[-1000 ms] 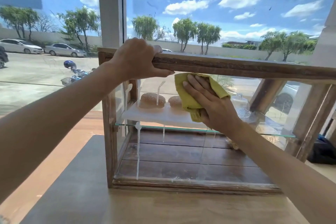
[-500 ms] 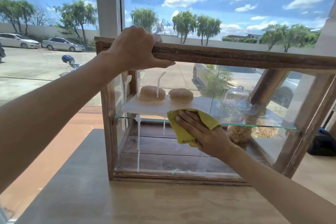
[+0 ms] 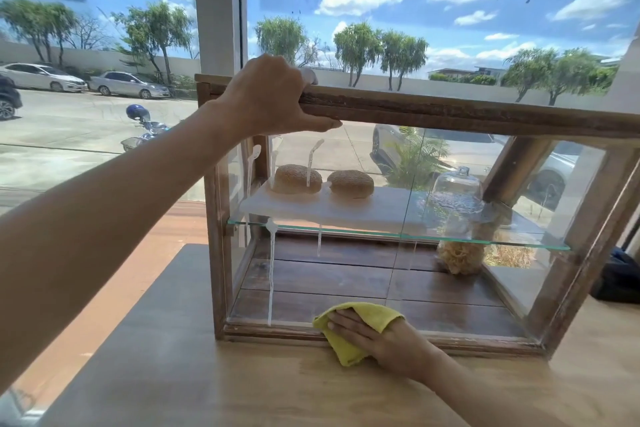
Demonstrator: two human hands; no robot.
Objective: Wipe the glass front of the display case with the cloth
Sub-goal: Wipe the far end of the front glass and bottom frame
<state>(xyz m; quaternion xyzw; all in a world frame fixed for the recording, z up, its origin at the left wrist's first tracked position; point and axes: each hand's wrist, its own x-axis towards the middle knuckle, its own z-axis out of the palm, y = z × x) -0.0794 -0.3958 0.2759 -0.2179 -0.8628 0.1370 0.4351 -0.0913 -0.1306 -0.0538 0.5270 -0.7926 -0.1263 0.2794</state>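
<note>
Cloth, yellow, lies under your right hand, fingers flat, pressing it on the display case glass at its bottom rail, near the counter front. Farther up, your left hand grips the case's top rail at its left corner.

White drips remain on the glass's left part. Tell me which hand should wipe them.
Right hand: it already presses the yellow cloth against the glass, right of the long white drip. Left hand grips the wooden top rail.

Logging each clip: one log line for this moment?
left hand grips case top | right hand presses cloth low on glass | streaks remain left
</note>
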